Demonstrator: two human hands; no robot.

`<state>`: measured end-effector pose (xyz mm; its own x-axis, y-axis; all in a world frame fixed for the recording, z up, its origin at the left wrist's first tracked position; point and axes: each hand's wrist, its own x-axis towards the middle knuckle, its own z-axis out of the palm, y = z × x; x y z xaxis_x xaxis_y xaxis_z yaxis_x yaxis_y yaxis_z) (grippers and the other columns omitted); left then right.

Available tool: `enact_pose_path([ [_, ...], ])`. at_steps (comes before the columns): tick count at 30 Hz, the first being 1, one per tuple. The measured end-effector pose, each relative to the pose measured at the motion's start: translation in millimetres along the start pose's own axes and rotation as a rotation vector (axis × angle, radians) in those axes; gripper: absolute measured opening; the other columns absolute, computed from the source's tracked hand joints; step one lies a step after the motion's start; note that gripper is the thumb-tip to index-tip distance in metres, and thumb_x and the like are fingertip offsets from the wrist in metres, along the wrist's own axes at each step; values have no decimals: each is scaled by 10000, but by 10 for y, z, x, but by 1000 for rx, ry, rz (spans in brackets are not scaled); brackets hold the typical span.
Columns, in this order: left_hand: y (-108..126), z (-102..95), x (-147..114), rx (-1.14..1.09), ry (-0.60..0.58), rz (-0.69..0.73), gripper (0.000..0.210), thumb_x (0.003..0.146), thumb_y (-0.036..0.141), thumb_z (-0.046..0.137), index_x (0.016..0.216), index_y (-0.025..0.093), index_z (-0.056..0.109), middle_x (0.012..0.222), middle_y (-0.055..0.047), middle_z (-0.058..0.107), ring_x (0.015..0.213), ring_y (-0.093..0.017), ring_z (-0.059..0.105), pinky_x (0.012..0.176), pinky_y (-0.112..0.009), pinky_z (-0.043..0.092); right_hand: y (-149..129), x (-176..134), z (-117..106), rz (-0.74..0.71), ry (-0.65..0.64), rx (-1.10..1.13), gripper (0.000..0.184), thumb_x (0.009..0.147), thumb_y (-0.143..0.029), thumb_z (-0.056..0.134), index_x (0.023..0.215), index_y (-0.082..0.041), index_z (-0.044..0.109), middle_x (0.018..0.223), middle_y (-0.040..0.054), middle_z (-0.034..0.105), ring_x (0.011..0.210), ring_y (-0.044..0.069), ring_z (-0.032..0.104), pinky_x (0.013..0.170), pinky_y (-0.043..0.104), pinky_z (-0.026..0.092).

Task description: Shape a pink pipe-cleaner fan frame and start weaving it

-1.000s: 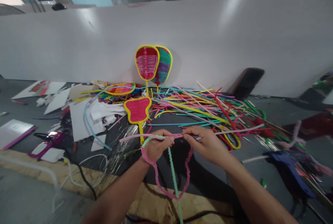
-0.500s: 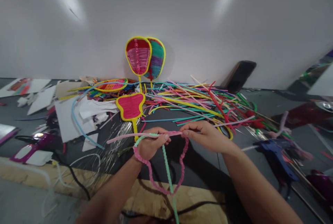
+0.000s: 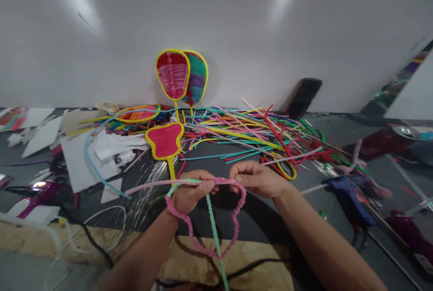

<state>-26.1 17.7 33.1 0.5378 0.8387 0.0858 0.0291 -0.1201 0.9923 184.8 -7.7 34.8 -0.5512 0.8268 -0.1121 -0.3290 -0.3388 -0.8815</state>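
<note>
A pan-shaped loop of pink twisted pipe cleaner (image 3: 190, 228) hangs below my two hands, with a mint green pipe cleaner stem (image 3: 215, 232) running down through its middle. My left hand (image 3: 192, 191) pinches the loop's top edge between thumb and fingers. From that hand a straight pink pipe cleaner (image 3: 145, 186) sticks out to the left. My right hand (image 3: 255, 179) is closed at the top right corner of the loop, thumb against curled fingers on the pink pipe cleaner there. The fingers partly hide how the strands cross.
A red and yellow fan (image 3: 165, 140) lies just beyond my left hand. Two more fans (image 3: 172, 73) lean on the white board (image 3: 237, 34). Loose pipe cleaners (image 3: 230, 133) are heaped behind my hands. A phone (image 3: 305, 97) stands right, a blue glue gun (image 3: 352, 198) nearer.
My right fingers have curled in closer at the loop's top right corner, where the pink strand now lies along the edge. The camera view has shifted slightly to the right.
</note>
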Motion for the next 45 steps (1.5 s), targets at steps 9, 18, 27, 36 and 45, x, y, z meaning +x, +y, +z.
enact_pose_path([
  [9, -137, -2, -10, -91, 108, -76, 220, 767, 352, 619, 736, 140, 669, 651, -37, 685, 574, -127, 611, 538, -220, 487, 27, 81, -5, -177, 140, -176, 179, 737, -345, 687, 795, -176, 681, 856, 24, 615, 786, 116, 562, 717, 232, 411],
  [18, -125, -1, 25, 41, 213, -142, 243, 760, 384, 613, 727, 148, 664, 645, -27, 688, 587, -130, 622, 555, -221, 493, -119, 37, -14, -289, 322, -729, 160, 821, -301, 577, 761, -165, 638, 728, 7, 578, 697, 123, 517, 679, 241, 403],
  [27, -148, 24, 42, 53, 242, -142, 249, 765, 394, 602, 745, 153, 661, 647, -16, 673, 590, -126, 608, 561, -223, 484, -150, -13, 72, -204, 277, -840, 198, 813, -342, 574, 833, -165, 661, 785, 20, 642, 740, 152, 570, 681, 245, 430],
  [36, -112, 27, 60, 75, 227, -154, 258, 775, 392, 576, 722, 152, 655, 654, -18, 664, 595, -131, 596, 568, -233, 472, -16, 33, 113, -223, 383, -710, 317, 791, -256, 588, 1097, -201, 528, 798, 10, 646, 711, 136, 620, 671, 263, 487],
  [45, -170, 9, 86, -6, 313, -202, 241, 763, 401, 588, 732, 166, 633, 641, 1, 656, 611, -135, 590, 592, -241, 451, -31, 6, 165, -395, 332, -1186, 439, 765, -74, 464, 1170, -234, 519, 1120, 63, 614, 1048, 182, 562, 915, 350, 432],
])
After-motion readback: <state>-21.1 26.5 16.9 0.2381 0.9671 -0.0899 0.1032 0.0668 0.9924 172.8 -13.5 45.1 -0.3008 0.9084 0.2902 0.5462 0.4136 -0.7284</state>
